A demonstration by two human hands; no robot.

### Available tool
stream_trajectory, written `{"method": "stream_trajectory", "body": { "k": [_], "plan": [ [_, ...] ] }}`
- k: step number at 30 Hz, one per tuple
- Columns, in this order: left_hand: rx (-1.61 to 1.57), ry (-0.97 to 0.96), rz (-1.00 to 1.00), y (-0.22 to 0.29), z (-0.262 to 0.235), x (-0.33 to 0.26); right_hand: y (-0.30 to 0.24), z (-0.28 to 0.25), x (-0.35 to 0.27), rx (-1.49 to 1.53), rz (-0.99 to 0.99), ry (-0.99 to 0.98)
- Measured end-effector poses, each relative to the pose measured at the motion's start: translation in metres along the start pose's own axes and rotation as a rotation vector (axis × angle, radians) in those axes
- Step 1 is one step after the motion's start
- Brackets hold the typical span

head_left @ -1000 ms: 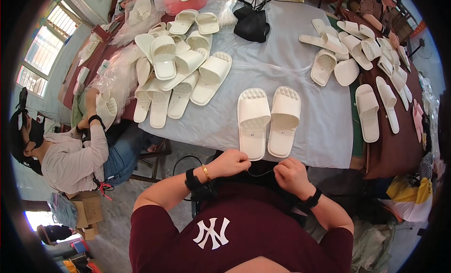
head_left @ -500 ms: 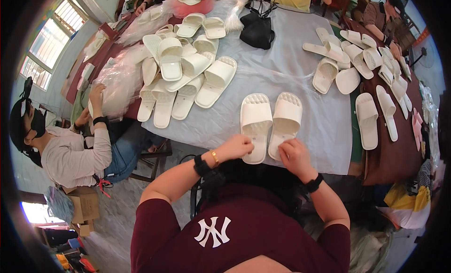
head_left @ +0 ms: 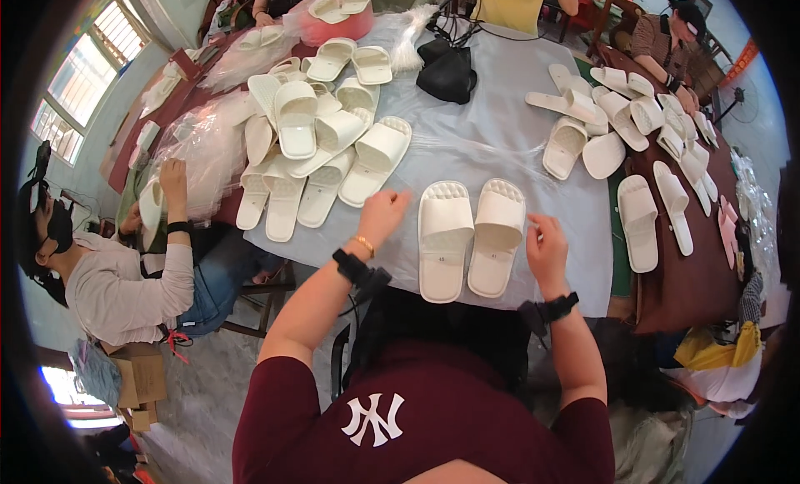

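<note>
Two white slippers stand side by side at the front edge of the table, toes pointing away from me: a left slipper (head_left: 443, 252) and a right slipper (head_left: 497, 249). My left hand (head_left: 385, 216) hovers left of the pair, apart from it, its fingers loosely bent and holding nothing. Close by the outer side of the right slipper is my right hand (head_left: 546, 249), thumb and forefinger apart, with nothing in it. Farther left lies a heap of white slippers (head_left: 337, 132), near my left fingertips.
The table wears a grey-white plastic sheet (head_left: 500, 92). More white slippers (head_left: 637, 222) lie on the right, with a pink one (head_left: 727, 230). A black bag (head_left: 448, 72) sits at the back. On the left, a co-worker (head_left: 125, 271) handles a slipper beside clear plastic bags (head_left: 204, 147).
Both hands have come away from the slipper pair: the left up and leftward, the right up and outward. The pair stays in place on the sheet while the view shifts slightly.
</note>
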State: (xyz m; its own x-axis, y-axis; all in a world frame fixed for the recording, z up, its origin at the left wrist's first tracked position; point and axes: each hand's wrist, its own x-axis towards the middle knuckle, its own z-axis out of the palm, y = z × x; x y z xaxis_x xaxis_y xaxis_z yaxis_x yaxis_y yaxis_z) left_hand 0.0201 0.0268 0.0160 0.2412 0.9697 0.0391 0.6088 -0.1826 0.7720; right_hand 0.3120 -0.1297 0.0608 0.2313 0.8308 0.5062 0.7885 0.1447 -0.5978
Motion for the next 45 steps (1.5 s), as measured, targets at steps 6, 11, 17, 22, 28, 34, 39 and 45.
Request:
{"method": "stream_trajectory", "body": {
  "k": [6,11,17,22,28,34,39,45],
  "plan": [
    [-0.086,-0.133,-0.282,0.027,0.002,0.038,0.037,0.017,0.051,-0.234,0.394,-0.156],
    [0.053,-0.106,-0.195,0.028,0.018,0.055,0.064,0.036,0.074,-0.366,0.441,-0.28],
    [0.125,0.065,-0.055,0.024,0.034,0.041,0.079,0.048,0.061,-0.312,0.36,-0.15],
    [-0.06,0.215,0.209,0.044,0.04,0.026,0.05,0.05,0.061,-0.154,0.208,0.003],
    [-0.707,-0.083,0.084,0.104,0.056,0.026,0.019,0.063,0.061,0.573,0.458,-0.017],
    [-0.506,-0.047,0.206,0.09,0.086,0.04,0.01,0.078,0.072,0.572,0.34,-0.094],
    [-0.497,-0.122,0.183,0.095,0.086,0.033,0.009,0.076,0.069,0.812,0.485,-0.043],
    [-0.505,-0.098,0.193,0.096,0.091,0.024,0.011,0.072,0.059,0.848,0.515,-0.003]
  ]
}}
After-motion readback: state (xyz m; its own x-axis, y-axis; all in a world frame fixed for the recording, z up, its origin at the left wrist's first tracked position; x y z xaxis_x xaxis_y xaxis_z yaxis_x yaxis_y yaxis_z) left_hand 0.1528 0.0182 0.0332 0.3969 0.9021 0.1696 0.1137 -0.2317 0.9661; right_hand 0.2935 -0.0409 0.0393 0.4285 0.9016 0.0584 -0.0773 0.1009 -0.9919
